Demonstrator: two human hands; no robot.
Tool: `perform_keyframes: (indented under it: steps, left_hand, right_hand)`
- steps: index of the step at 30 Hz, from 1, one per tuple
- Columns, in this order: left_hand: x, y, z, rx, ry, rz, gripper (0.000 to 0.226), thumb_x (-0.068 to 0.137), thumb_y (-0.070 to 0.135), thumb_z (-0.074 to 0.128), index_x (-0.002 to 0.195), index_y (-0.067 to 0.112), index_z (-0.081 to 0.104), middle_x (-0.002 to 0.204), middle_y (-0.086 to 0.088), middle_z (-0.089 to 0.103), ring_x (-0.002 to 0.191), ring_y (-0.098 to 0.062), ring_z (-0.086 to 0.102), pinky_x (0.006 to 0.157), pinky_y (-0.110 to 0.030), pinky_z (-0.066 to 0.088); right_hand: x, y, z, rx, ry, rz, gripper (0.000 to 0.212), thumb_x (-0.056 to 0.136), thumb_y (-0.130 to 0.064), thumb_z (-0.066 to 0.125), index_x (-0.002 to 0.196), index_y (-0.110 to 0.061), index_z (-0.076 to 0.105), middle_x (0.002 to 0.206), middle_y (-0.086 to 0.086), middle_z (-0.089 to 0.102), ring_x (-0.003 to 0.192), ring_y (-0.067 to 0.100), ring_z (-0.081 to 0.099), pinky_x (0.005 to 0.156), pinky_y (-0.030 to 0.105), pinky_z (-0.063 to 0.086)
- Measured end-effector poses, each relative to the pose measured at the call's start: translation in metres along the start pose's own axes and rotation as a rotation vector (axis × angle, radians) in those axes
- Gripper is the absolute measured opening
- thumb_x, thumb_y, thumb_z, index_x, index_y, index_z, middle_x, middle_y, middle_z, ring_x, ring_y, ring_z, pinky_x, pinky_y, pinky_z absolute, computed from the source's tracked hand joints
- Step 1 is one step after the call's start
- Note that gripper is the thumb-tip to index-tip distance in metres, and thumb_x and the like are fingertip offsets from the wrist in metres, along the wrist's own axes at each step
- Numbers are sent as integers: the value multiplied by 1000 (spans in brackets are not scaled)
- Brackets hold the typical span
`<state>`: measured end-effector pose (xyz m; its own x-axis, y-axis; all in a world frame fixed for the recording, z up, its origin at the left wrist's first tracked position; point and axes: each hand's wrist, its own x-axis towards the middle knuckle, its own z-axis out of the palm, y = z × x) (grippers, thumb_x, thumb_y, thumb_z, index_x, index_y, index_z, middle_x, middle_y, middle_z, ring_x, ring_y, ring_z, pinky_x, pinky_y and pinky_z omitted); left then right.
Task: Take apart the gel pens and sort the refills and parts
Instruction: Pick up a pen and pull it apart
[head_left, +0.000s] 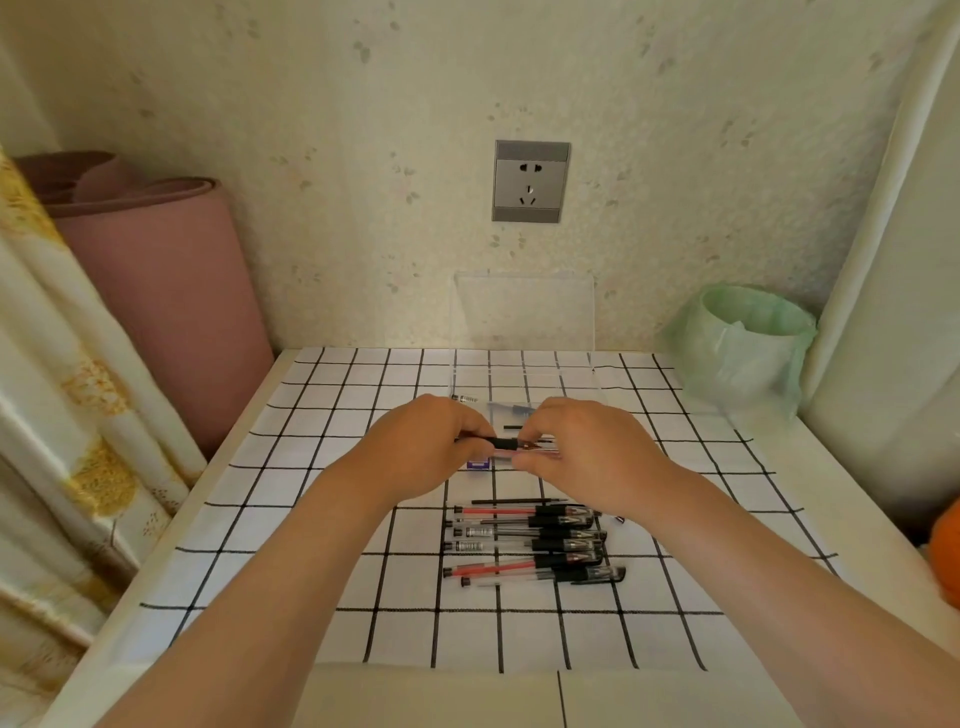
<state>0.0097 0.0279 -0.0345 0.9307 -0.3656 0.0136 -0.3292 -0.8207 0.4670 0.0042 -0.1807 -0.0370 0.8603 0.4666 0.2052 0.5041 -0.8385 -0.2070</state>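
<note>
- Black and white squares cover the checked cloth (322, 519) on the table, seen from the head camera
- Fingers of the left hand (426, 452) curl round the black grip end of one gel pen (506, 443)
- Fingers of the right hand (587, 457) pinch the other end of that same pen, by its pointy tip
- Both hands hold this pen flat above the cloth, just in front of a clear box (524, 384)
- Some small pen bits lie in the clear box, too small to tell apart
- Near the person, a pile of gel pens (535, 540) lies on the cloth, some with red ink inside
- One thin black refill (519, 501) lies just past the pile
- Far right stands a green bag bin (748, 348), and far left a pink rolled mat (156, 270)
</note>
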Motion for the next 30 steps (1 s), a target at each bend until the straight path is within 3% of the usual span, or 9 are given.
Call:
perform_keyframes:
  steps: [4,7,10,12,15,21,23,26,30]
  left_hand:
    - [0,3,1,-14,-8,11,15,97,34,56,95,37,70,71,19,57,60,3,49,54,-17,31]
    - [0,5,2,-8,-16,12,17,99,33,53,91,38,67,69,18,55,57,1,47,54,-19,31]
    - [0,4,3,28,-24,13,19,100,33,51,98,34,70,75,16,59,63,-1,49,57,-22,34]
    - [-1,2,2,29,-24,16,19,100,33,51,95,34,69,80,13,62,66,-3,52,59,-23,36]
    - [-1,0,1,21,-11,12,20,100,34,50,97,32,70,84,13,64,74,-5,56,63,-23,41]
    - [-1,6,4,9,-39,12,20,101,34,49,99,30,69,78,13,61,63,-2,50,58,-22,38]
    - [-1,7,4,-14,-57,7,19,100,34,49,94,32,67,81,10,65,60,-3,51,59,-24,41]
    - [-3,5,2,-18,-67,4,20,100,34,49,95,32,68,82,8,66,63,-6,52,63,-30,46]
    - [-4,4,1,-9,-47,4,20,101,34,47,105,33,66,81,13,62,65,-3,52,59,-24,39]
  right_hand:
    - [0,1,2,10,88,11,17,87,-42,68,96,-28,70,106,-13,58,85,11,60,68,30,48]
    - [2,1,2,19,107,37,22,81,-42,74,94,-29,62,105,-12,53,79,12,58,62,29,44]
    - [3,2,4,10,21,10,42,81,-52,70,115,-31,57,117,-13,49,85,12,58,68,32,48]
    - [2,2,5,2,-11,-5,41,91,-52,57,126,-31,57,121,-12,51,92,13,60,74,35,51]
    - [3,2,2,-21,-37,-26,28,99,-41,49,115,-30,69,113,-10,61,96,15,61,78,37,51]
    - [3,2,-1,-21,43,59,13,87,-41,68,96,-32,68,101,-12,61,90,11,60,72,30,47]
    - [3,2,0,-1,37,60,21,83,-43,71,99,-32,64,103,-13,59,92,10,59,73,30,47]
    - [2,4,2,44,10,25,43,85,-53,65,123,-33,59,116,-17,57,99,6,58,79,30,49]
    - [3,5,1,-13,-45,-12,28,96,-47,52,113,-34,70,105,-11,64,93,13,61,76,34,49]
